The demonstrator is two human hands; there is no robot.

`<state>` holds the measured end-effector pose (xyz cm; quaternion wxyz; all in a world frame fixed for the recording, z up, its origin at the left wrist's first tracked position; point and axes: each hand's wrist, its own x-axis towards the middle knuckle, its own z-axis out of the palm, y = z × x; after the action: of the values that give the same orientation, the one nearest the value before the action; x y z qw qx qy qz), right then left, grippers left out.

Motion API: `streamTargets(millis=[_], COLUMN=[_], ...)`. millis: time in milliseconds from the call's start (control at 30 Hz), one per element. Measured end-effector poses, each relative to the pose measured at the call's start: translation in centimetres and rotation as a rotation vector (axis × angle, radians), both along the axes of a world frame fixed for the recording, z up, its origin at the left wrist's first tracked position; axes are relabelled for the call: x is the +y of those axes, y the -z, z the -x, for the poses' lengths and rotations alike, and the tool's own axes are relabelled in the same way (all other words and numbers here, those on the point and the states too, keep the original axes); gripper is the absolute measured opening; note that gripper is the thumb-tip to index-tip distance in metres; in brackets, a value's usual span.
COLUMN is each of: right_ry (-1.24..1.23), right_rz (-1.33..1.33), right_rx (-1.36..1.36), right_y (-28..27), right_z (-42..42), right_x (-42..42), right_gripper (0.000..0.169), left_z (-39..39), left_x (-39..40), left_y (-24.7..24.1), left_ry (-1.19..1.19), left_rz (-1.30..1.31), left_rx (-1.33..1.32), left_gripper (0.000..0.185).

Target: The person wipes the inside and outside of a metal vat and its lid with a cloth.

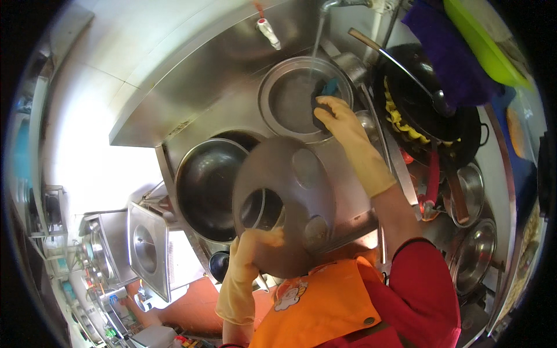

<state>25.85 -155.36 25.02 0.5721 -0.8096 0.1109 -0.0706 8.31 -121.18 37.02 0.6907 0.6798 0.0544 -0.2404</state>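
Observation:
My left hand (pixel 257 248), in a pale yellow rubber glove, grips the lower left edge of a round brown-grey plate (pixel 290 200) with large round holes. The plate is held up in front of the sink counter, and parts of a black wok show through one hole. My right hand (pixel 337 114), gloved the same way, is over a round steel basin (pixel 266 104), its fingers closed on a dark scouring pad or cloth (pixel 319 115). A small blue piece (pixel 330 87) shows just beyond those fingers. Water falls into the basin from a tap (pixel 330 5).
A black wok (pixel 204 187) sits left of the plate. On the right, another large wok (pixel 472 130) holds yellow scraps (pixel 402 124) and a long-handled ladle (pixel 402 68). Steel bowls (pixel 474 261) stand below it. A purple cloth (pixel 457 56) hangs above.

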Motion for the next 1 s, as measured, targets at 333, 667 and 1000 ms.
streamTargets(millis=[333,667,1000], right_ry=[-0.338,-0.068,-0.016], right_rz=[0.771,0.314,-0.500], right_rx=[0.472,0.482,-0.181], right_y=[6.6,12.1,2.7], right_z=[-10.1,-12.5,5.9], right_x=[1.0,-2.4,4.2], right_gripper=[0.092,0.046,0.032], left_z=[-3.1,-3.2,-1.9], left_x=[-1.3,-4.1,-5.4], left_y=[0.6,0.2,-1.6], left_ry=[-0.196,-0.511,-0.381], left_rz=[-0.263,-0.156,-0.203], left_rx=[0.146,0.232,0.162], left_gripper=[0.063,0.058,0.048])
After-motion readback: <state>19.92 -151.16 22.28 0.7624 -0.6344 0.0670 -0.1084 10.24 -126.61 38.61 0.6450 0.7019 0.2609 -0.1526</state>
